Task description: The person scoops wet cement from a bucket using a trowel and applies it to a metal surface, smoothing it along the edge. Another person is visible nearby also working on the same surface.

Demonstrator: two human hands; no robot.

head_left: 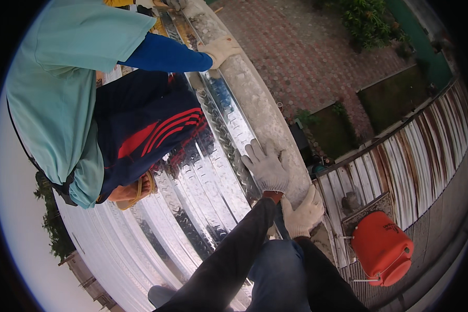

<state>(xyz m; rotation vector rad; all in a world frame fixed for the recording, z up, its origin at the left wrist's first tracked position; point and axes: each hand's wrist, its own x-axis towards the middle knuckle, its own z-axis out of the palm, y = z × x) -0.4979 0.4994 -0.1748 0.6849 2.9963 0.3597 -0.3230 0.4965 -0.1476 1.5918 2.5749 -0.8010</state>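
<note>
Shiny corrugated metal sheeting (208, 171) runs along a rough concrete ledge (255, 96). My left hand (267, 167), in a pale knit glove, rests with fingers spread at the sheet's edge beside the ledge. Just nearer to me, my right hand (302, 213), also gloved, lies against the concrete with its thumb apart from the fingers. Neither hand visibly holds a loose object. Farther up, a co-worker's gloved hand (221, 51) presses on the same ledge and sheet edge.
The co-worker (78, 67), in a light green shirt, squats on the sheeting at left. Past the ledge, the drop shows a paved courtyard (307, 57). At right are a rusty corrugated roof (416, 140) and an orange jug (382, 248). Another person's gloved hand (176, 4) shows at top.
</note>
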